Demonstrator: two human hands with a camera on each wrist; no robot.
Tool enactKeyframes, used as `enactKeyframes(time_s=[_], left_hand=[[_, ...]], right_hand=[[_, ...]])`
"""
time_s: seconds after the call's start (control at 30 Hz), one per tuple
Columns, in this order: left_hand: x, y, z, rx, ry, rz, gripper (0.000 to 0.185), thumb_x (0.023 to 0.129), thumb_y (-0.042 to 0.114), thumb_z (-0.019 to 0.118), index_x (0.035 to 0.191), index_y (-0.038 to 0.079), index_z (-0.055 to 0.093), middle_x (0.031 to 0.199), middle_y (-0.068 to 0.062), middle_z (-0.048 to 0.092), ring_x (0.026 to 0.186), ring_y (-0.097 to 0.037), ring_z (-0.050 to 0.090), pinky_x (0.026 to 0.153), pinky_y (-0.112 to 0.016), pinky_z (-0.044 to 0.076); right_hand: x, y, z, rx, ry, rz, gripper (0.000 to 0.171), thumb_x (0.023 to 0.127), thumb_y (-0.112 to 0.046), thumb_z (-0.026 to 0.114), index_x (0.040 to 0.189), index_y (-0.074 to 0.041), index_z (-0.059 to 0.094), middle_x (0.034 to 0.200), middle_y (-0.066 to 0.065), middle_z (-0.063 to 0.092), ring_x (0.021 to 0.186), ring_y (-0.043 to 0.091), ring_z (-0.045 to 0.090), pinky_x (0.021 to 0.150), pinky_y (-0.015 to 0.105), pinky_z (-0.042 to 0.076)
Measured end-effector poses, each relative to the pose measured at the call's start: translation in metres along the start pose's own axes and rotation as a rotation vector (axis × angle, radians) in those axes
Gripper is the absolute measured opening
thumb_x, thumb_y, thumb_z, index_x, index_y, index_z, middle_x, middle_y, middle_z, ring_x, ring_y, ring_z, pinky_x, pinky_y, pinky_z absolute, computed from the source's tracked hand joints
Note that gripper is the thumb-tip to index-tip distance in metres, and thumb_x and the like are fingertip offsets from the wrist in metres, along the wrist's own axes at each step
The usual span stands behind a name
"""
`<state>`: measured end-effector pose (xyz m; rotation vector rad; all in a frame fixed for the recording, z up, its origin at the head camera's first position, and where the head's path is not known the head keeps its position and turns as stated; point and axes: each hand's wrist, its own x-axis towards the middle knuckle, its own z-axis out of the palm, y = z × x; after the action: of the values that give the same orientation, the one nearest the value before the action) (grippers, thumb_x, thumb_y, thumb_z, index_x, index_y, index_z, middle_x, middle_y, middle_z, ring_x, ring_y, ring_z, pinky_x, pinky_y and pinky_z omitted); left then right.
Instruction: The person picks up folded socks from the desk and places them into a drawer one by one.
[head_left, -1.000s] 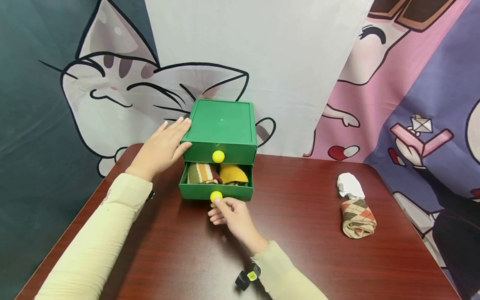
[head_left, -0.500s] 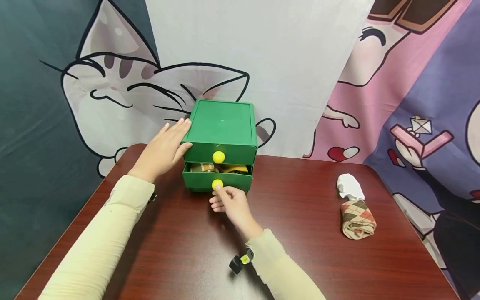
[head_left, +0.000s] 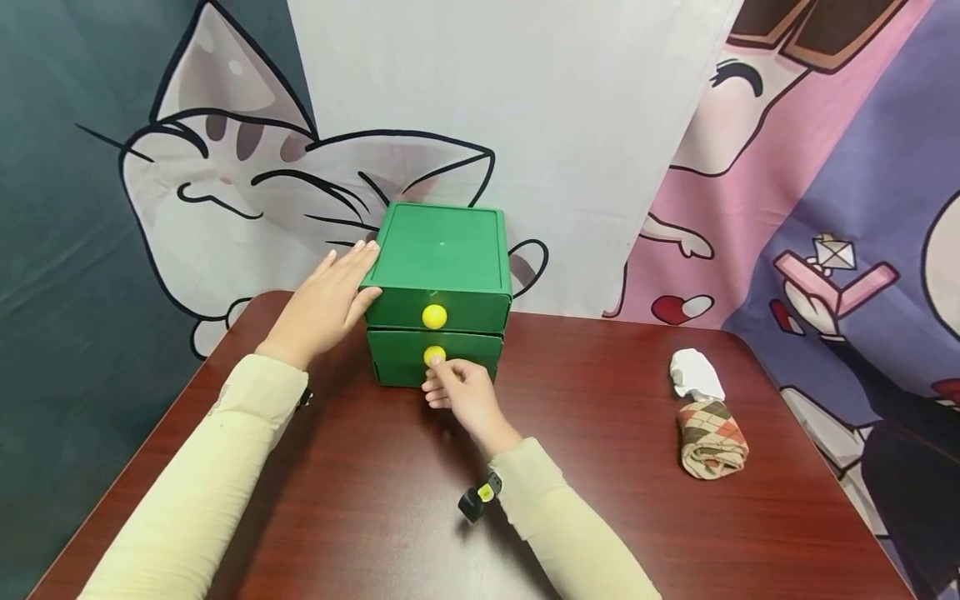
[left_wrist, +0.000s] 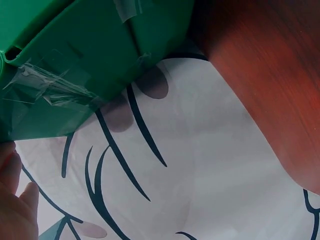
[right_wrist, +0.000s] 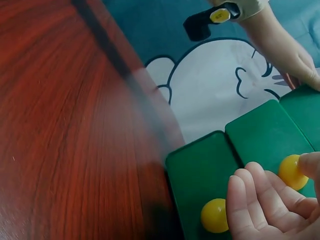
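Observation:
A green two-drawer box (head_left: pixel 442 250) stands on the table against the backdrop. Both drawers sit pushed in, each with a round yellow knob. My left hand (head_left: pixel 318 312) rests flat against the box's left top edge, fingers straight. At the lower drawer (head_left: pixel 390 358), my right hand (head_left: pixel 467 396) touches the lower knob (head_left: pixel 434 356) with its thumb. Its other fingers lie extended and loosely bent beneath, not wrapped round the knob, as the right wrist view (right_wrist: pixel 270 210) of the fingers shows. The drawer's contents are hidden.
On the right of the dark red table (head_left: pixel 600 500) lie a rolled argyle sock (head_left: pixel 712 440) and a crumpled white cloth (head_left: pixel 695 374) touching it. A cartoon-printed cloth backdrop (head_left: pixel 585 150) hangs right behind the table. Clear tape (left_wrist: pixel 55 87) covers part of the box's side.
The lower drawer has slid fully into the box, with my right hand moving forward at its knob. The rolled striped and yellow cloths inside have gone out of sight. My left hand stays put.

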<state>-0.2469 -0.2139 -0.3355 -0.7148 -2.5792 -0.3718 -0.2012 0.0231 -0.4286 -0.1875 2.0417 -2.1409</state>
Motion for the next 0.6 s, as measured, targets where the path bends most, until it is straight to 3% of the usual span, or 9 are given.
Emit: enactKeyframes(time_s=[0.23, 0.43, 0.6], left_hand=[[-0.001, 0.000, 0.001, -0.013, 0.004, 0.000, 0.061, 0.107, 0.028, 0.052, 0.156, -0.004, 0.034, 0.160, -0.019, 0.037, 0.150, -0.033, 0.030, 0.126, -0.048, 0.013], [-0.002, 0.000, 0.001, -0.020, 0.010, -0.006, 0.061, 0.107, 0.027, 0.052, 0.155, -0.004, 0.034, 0.160, -0.019, 0.036, 0.150, -0.033, 0.030, 0.126, -0.050, 0.014], [-0.002, 0.001, 0.001, -0.035, 0.002, -0.016, 0.061, 0.108, 0.029, 0.050, 0.156, -0.004, 0.032, 0.161, -0.018, 0.034, 0.151, -0.032, 0.028, 0.126, -0.049, 0.013]], right_hand=[[-0.007, -0.017, 0.001, -0.044, -0.010, 0.002, 0.039, 0.106, -0.018, 0.056, 0.102, 0.020, 0.064, 0.092, 0.036, 0.068, 0.064, 0.017, 0.065, 0.074, 0.044, 0.064], [-0.017, -0.029, 0.002, -0.032, 0.002, -0.004, 0.040, 0.105, -0.019, 0.057, 0.101, 0.020, 0.064, 0.088, 0.033, 0.069, 0.064, 0.017, 0.065, 0.072, 0.042, 0.064], [-0.017, -0.024, 0.001, -0.027, 0.018, 0.051, 0.043, 0.104, -0.023, 0.059, 0.101, 0.020, 0.065, 0.088, 0.032, 0.069, 0.063, 0.016, 0.064, 0.070, 0.038, 0.064]])
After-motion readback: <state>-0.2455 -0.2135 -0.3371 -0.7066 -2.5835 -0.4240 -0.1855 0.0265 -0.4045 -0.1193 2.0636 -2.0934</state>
